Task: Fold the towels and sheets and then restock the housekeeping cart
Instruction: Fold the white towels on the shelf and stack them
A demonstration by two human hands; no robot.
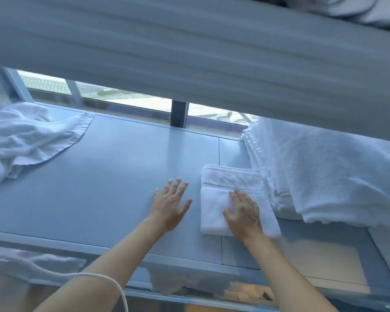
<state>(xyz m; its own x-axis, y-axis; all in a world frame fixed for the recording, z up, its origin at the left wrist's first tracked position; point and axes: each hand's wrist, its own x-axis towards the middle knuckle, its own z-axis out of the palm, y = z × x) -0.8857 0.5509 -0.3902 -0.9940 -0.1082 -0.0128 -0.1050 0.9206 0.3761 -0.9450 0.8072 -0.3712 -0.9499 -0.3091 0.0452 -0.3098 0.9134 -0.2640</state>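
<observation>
Towels are the job, and one small folded towel (232, 199) lies flat on the pale surface (113, 176), near the front edge and just beside a tall stack of folded towels (320, 174) on its right. The right hand (243, 212) rests on top of it with fingers spread and flat, pressing down, not grabbing. The left hand (170, 204) lies flat on the bare surface just to the left, fingers spread and holding nothing. This looks like the pressing part of the fold. To do it well, I think the flat hand should push from the middle out to the edges so the bumps go away and the corners line up. The free hand could hold the near edge so the towel does not slide. Then it can go on the stack with its edges matching. Far to the left a crumpled towel (25, 140) waits, not yet folded. A wide blurry cloth (189, 48) hangs across the top of the view and hides what is behind it
</observation>
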